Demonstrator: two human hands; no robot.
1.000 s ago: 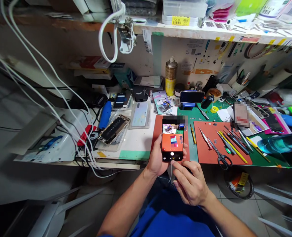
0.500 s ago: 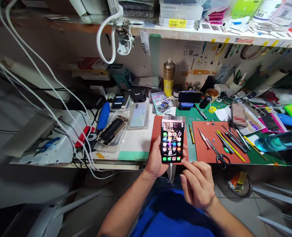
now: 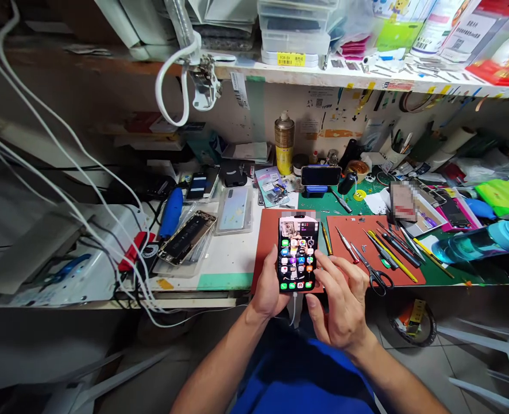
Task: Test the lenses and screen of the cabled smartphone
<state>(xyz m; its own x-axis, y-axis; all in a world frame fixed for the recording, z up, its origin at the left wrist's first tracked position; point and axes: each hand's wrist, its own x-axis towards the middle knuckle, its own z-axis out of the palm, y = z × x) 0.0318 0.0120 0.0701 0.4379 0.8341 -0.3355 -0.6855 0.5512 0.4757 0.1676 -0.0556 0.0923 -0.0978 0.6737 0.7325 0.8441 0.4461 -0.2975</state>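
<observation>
The left hand [image 3: 268,286] gripped the lit smartphone [image 3: 296,257], its long axis pointing away from the body; it was just left of the right hand [image 3: 343,302], whose empty fingers spread loosely. Whether they touched its edge was unclear

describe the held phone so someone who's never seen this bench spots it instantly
On the workbench, find the left red-brown mat at the front edge. Over it, the left hand holds the phone, a white cable at its bottom end. Rows of colourful app icons set it apart from the dark-screened phone on a blue stand.
</observation>
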